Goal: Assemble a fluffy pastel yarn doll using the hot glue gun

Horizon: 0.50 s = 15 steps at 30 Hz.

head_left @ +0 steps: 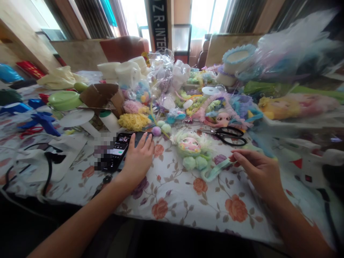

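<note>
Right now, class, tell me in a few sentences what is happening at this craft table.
A person leans over a cluttered floral tablecloth. Their left hand lies flat on a smartphone with a lit screen. Their right hand pinches a pale green ribbon beside a small plush doll. Black scissors lie just beyond, untouched.

Phone (121, 147) under left hand (138, 157), left of doll (191, 146); scissors (229, 135) behind right hand (256, 168); ribbon (215, 172) before doll, pinched in right hand.
</note>
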Available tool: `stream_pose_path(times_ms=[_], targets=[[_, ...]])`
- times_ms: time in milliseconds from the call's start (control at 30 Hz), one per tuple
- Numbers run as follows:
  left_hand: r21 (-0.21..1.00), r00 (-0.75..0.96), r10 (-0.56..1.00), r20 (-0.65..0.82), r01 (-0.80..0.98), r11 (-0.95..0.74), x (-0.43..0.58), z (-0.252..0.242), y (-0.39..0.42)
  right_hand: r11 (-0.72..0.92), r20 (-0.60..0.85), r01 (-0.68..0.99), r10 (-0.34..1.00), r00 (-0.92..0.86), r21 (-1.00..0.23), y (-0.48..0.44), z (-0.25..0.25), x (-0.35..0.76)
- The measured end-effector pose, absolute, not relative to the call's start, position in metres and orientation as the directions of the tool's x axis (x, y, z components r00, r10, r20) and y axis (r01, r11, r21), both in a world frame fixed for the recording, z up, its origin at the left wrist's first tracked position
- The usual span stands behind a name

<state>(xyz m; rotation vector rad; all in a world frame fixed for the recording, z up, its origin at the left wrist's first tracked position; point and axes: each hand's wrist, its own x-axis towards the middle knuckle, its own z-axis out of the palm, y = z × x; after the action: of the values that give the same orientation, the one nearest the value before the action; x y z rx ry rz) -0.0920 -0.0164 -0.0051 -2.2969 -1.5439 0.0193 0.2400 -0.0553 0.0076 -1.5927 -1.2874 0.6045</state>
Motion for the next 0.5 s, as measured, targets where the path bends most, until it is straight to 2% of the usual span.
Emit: stream_pose_path(times_ms=[100,167,200,267,333,433,500], targets=[[-0.267,0.412,0.886,0.213,0.897,-0.352,-0.097,-0.006,-0.013,0.035,0.192,0.44,0.929,0.317,-0.897,-0.057,0.009,0.239],[-0.177,0.411,0.875,0.254,0.91,-0.376,-0.101,0.001,-0.012,0.049,0.199,0.426,0.928,0.314,-0.903,-0.057,0.009,0.239],[-0.11,0.394,0.871,0.294,0.919,-0.379,-0.102,0.006,-0.012,0.058,0.203,0.419,0.928,0.311,-0.906,-0.057,0.008,0.239],[0.083,0.256,0.863,0.437,0.943,-0.322,-0.099,0.022,-0.015,0.077,0.217,0.414,0.928,0.304,-0.907,-0.055,0.006,0.238],[0.277,0.116,0.861,0.495,0.918,-0.283,-0.088,0.041,-0.019,0.111,0.248,0.425,0.927,0.282,-0.898,-0.05,0.005,0.236],[0.465,0.12,0.904,0.41,0.825,-0.321,-0.057,0.063,-0.023,0.206,0.334,0.446,0.914,0.23,-0.871,-0.037,0.01,0.23],[0.508,0.248,0.915,0.318,0.77,-0.385,-0.033,0.066,-0.019,0.269,0.394,0.466,0.898,0.196,-0.843,-0.027,0.016,0.222]])
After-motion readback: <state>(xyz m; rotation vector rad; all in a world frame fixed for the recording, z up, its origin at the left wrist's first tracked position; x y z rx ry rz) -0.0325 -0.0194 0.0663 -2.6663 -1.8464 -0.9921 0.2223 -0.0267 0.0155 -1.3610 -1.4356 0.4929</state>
